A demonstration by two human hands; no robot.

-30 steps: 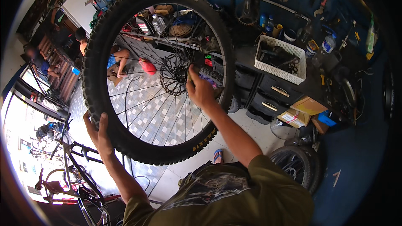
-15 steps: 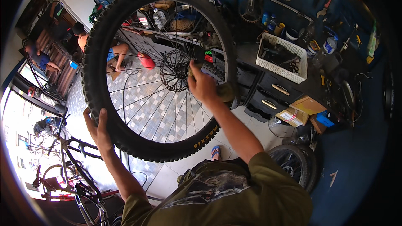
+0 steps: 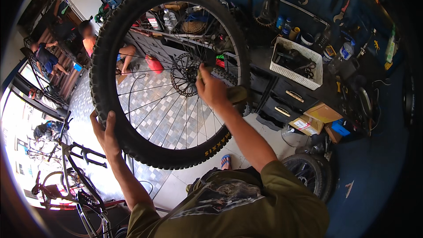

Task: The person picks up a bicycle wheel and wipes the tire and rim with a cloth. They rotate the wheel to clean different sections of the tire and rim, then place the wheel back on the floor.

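A bicycle wheel with a thick knobby black tyre is held up in front of me. My left hand grips the tyre at its lower left, thumb on the near side and fingers behind. My right hand is closed on an olive-brown rag at the middle of the wheel. Part of the rag pokes out past the fingers against the hub, beside the perforated brake disc. Thin spokes run from hub to rim. The fingertips of my right hand are partly hidden.
A white basket of dark tools sits on the workbench at right, above black drawers. Cardboard boxes and spare wheels are below. A bicycle frame stands at lower left. Two people are at the far left.
Both hands keep nearly the same places on the wheel, and the view has shifted slightly. At the far left, one person has changed posture and now appears more upright.
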